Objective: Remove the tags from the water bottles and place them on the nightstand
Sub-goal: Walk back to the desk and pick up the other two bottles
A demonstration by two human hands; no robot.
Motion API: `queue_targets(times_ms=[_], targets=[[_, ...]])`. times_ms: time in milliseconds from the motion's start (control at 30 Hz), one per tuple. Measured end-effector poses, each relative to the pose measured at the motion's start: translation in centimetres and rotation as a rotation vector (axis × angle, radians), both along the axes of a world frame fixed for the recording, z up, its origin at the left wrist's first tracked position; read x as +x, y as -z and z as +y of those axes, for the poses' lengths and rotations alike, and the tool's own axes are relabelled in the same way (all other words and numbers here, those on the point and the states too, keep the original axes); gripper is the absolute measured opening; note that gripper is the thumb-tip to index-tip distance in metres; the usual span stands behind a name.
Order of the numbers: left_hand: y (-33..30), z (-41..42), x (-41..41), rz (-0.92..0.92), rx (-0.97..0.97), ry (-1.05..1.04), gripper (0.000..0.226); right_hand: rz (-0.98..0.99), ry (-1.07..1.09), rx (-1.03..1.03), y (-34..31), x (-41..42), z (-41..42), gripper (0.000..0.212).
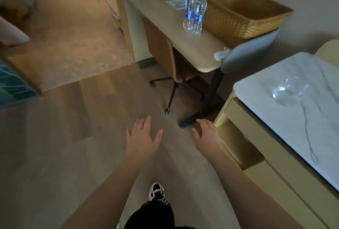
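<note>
Two clear water bottles with blue labels and white caps stand side by side on a wooden desk (194,45), the left bottle (189,11) just behind the right bottle (199,14). The nightstand (256,85) with a pale marble top is at the right, and a clear glass object (289,89) lies on it. My left hand (142,137) and my right hand (206,133) are stretched out low over the floor, fingers straight or relaxed, holding nothing. Both hands are well short of the desk and bottles.
A woven basket (244,12) sits on the desk right of the bottles, papers (176,3) behind them. A rolling chair (165,58) is tucked under the desk. A grey chair back (251,49) stands between desk and nightstand. My shoe (156,191) is on the wooden floor.
</note>
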State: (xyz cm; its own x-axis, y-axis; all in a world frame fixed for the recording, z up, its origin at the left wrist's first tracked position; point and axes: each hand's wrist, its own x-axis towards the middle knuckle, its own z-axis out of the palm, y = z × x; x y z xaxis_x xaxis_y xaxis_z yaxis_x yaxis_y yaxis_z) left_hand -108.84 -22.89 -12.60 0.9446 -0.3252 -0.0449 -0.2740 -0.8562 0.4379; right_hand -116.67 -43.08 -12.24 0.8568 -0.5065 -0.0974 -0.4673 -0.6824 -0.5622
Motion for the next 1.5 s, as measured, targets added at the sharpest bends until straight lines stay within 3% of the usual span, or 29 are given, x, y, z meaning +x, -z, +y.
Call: queue_targets(times_ms=[233, 833, 1133, 1400, 1500], targets=[[-2.6, -6.5, 18.1, -0.021, -0.042, 0.068, 0.071, -0.031, 0.084, -0.006, -3.7, 16.1, -6.1, 0.047], [-6.2, -29.6, 54.4, -0.071, -0.063, 0.298, 0.067, -0.245, 0.325, 0.041, -4.2, 49.2, -26.5, 0.042], [-7.6, -37.4, 64.4, -0.071, -0.184, 0.401, 0.066, -0.261, 0.444, 0.050, -5.1, 55.4, -31.1, 0.047], [-8.1, -41.3, 70.6, 0.138, -0.375, 0.540, 0.082, -0.299, 0.560, 0.097, -6.3, 57.7, -33.6, 0.049], [-9.3, -42.8, 73.0, 0.297, -0.451, 0.641, 0.087, -0.345, 0.555, 0.105, -7.4, 59.6, -33.7, 0.054]])
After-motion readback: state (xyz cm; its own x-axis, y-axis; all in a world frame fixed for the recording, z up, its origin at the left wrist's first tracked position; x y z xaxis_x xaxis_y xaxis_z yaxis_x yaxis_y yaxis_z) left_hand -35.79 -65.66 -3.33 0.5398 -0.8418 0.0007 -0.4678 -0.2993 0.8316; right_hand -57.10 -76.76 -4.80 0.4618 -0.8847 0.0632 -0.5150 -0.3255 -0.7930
